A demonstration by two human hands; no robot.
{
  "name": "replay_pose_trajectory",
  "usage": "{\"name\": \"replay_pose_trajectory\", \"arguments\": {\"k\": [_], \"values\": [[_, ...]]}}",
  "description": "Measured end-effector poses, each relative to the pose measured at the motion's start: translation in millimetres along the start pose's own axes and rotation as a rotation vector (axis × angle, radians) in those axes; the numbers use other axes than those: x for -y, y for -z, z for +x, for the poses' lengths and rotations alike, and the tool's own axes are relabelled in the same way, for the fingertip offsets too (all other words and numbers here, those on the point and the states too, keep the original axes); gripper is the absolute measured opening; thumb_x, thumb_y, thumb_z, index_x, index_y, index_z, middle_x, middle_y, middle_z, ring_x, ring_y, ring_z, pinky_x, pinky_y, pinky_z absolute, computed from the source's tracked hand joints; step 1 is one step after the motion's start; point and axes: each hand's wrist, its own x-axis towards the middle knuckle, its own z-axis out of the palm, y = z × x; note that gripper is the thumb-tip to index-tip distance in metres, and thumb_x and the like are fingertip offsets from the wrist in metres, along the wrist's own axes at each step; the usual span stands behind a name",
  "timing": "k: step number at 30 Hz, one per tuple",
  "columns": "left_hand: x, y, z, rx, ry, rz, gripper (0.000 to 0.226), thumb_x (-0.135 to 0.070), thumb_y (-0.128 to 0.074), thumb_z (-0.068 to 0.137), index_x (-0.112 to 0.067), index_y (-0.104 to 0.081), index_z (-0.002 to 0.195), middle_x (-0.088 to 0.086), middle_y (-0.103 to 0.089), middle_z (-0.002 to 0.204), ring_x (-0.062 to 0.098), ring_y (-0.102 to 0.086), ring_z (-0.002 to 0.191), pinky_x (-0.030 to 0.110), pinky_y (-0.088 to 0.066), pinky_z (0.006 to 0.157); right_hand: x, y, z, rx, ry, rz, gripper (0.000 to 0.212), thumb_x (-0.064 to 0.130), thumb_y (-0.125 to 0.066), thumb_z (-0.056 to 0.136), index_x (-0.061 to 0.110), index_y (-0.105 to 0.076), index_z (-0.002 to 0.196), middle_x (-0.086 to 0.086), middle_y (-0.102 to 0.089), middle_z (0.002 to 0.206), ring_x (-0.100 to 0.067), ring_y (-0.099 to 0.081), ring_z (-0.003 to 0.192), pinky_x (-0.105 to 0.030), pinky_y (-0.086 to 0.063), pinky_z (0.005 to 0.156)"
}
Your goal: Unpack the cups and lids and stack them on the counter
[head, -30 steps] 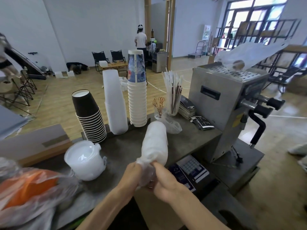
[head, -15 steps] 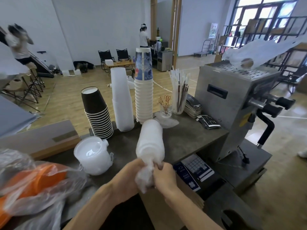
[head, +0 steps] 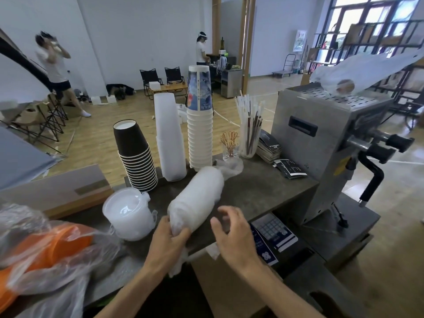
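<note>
A plastic-wrapped sleeve of white lids [head: 197, 198] lies tilted on the dark counter [head: 263, 189]. My left hand [head: 168, 242] grips its near, twisted end. My right hand [head: 231, 228] hovers just right of the sleeve, fingers loosely curled, holding nothing. A second bagged stack of white lids [head: 127, 214] sits to the left. Behind stand three upturned stacks: black paper cups [head: 135, 157], translucent plastic cups [head: 169, 136] and white printed cups [head: 200, 120].
An orange item in a clear bag [head: 43, 251] lies at the near left. A steel coffee machine [head: 325, 143] with a plastic bag on top fills the right. A glass of straws [head: 250, 129], stirrers and leaflets stand behind. A cardboard box [head: 57, 191] sits left.
My right hand has let go of the sleeve's twisted end and moved right. The sleeve has dropped lower and leans further right, held by my left hand alone.
</note>
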Motion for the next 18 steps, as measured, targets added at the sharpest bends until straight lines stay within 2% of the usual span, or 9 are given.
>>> {"name": "replay_pose_trajectory", "arguments": {"k": [3,6,9,12,14,15,16,17,18], "values": [[-10.2,5.6,1.0,-0.129,0.047,-0.213,0.015,-0.019,-0.06,0.096,-0.005,-0.068,0.098,0.013,-0.073,0.072,0.024,-0.072,0.064,0.042,-0.06,0.061,-7.5,3.4,28.4,0.021,-0.034,-0.004,0.062,0.039,-0.063,0.095,0.027,-0.035,0.149,0.017,-0.029,0.14,-0.004,-0.041,0.125,-0.026,-0.042,0.105],[-30.2,9.0,7.6,-0.219,0.22,-0.537,0.016,-0.014,-0.058,0.097,0.0,-0.064,0.092,0.009,-0.063,0.063,0.015,-0.061,0.047,0.026,-0.047,0.044,-20.9,10.0,49.1,-0.076,-0.234,0.174,0.063,0.032,-0.067,0.093,0.022,-0.038,0.148,0.0,-0.036,0.149,-0.018,-0.049,0.128,-0.043,-0.048,0.107],[-46.0,11.7,11.4,-0.1,0.345,-0.775,0.014,-0.007,-0.062,0.088,0.003,-0.06,0.098,0.006,-0.054,0.056,0.015,-0.049,0.034,0.021,-0.038,0.032,-37.6,23.2,67.0,-0.176,-0.307,0.15,0.06,0.025,-0.062,0.095,0.017,-0.037,0.149,-0.006,-0.035,0.152,-0.024,-0.046,0.133,-0.048,-0.044,0.11],[-45.3,7.6,16.3,-0.013,0.477,-0.874,0.016,-0.013,-0.047,0.094,0.0,-0.055,0.1,0.005,-0.055,0.047,0.016,-0.051,0.034,0.02,-0.04,0.03,-47.6,43.7,92.1,-0.197,-0.337,0.137,0.062,0.024,-0.056,0.097,0.017,-0.033,0.153,-0.005,-0.03,0.158,-0.026,-0.037,0.143,-0.05,-0.037,0.115],[-47.6,3.4,18.7,0.117,0.526,-0.962,0.027,-0.035,-0.05,0.095,-0.01,-0.056,0.104,0.008,-0.064,0.058,0.02,-0.063,0.046,0.026,-0.052,0.039,-50.6,56.6,110.7,-0.163,-0.323,0.128,0.06,0.023,-0.05,0.1,0.016,-0.03,0.156,-0.006,-0.027,0.161,-0.025,-0.033,0.146,-0.047,-0.031,0.119],[-47.9,1.4,20.1,0.178,0.532,-0.937,0.033,-0.045,-0.051,0.095,-0.015,-0.058,0.107,0.012,-0.07,0.076,0.023,-0.07,0.065,0.033,-0.061,0.059,-51.7,62.0,120.9,-0.144,-0.308,0.124,0.058,0.022,-0.046,0.101,0.014,-0.029,0.156,-0.006,-0.027,0.162,-0.025,-0.031,0.147,-0.044,-0.028,0.12],[-47.3,-0.6,22.1,0.184,0.497,-0.83,0.034,-0.05,-0.051,0.097,-0.019,-0.057,0.112,0.014,-0.069,0.095,0.025,-0.069,0.084,0.04,-0.059,0.085,-52.1,66.9,131.2,-0.127,-0.294,0.125,0.056,0.021,-0.043,0.102,0.013,-0.031,0.156,-0.006,-0.029,0.162,-0.024,-0.031,0.148,-0.041,-0.026,0.121],[-44.8,-3.3,25.0,0.145,0.432,-0.659,0.026,-0.048,-0.051,0.1,-0.024,-0.052,0.11,0.01,-0.064,0.1,0.021,-0.064,0.088,0.041,-0.05,0.099,-52.0,71.2,141.5,-0.112,-0.28,0.127,0.053,0.02,-0.04,0.103,0.011,-0.034,0.155,-0.007,-0.033,0.161,-0.023,-0.032,0.147,-0.038,-0.025,0.119],[-42.2,-4.4,24.9,0.101,0.358,-0.467,0.029,-0.043,-0.054,0.1,-0.024,-0.052,0.122,0.006,-0.06,0.095,0.014,-0.059,0.084,0.037,-0.049,0.097,-51.5,75.0,150.9,-0.099,-0.267,0.134,0.049,0.018,-0.039,0.104,0.008,-0.039,0.152,-0.008,-0.039,0.158,-0.023,-0.035,0.145,-0.035,-0.026,0.117]]}}
